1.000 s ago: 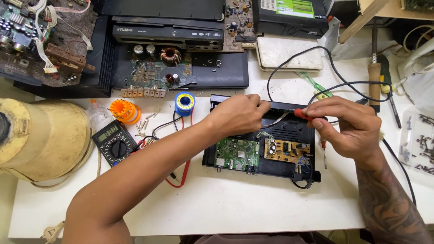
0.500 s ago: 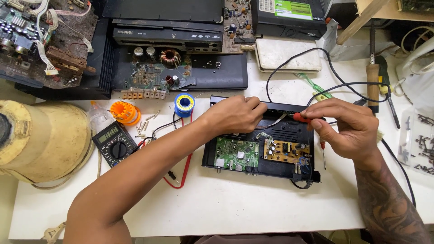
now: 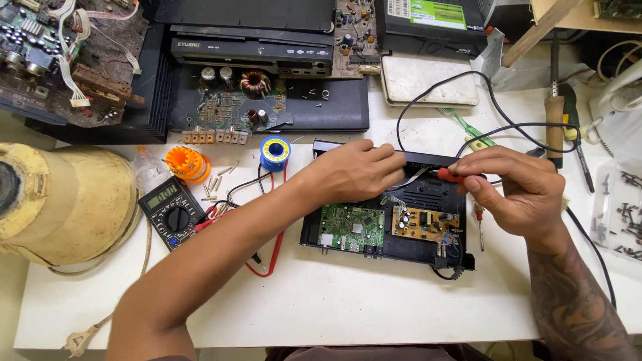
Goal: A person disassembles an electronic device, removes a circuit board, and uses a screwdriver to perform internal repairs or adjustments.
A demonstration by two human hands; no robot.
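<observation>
Near the bench's middle lies an opened black box (image 3: 401, 224) with two circuit boards. The left hand (image 3: 351, 175) steadies its far edge, fingers curled. The right hand (image 3: 518, 190) pinches a red-handled tool (image 3: 449, 175); best worked slowly, box held firm.

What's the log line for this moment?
left hand: steadies black box | right hand: holds red screwdriver | boards exposed

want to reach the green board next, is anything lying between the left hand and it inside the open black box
Nothing visible does. The left hand rests on the open black box's back edge, and the green board lies uncovered just below it.
</observation>
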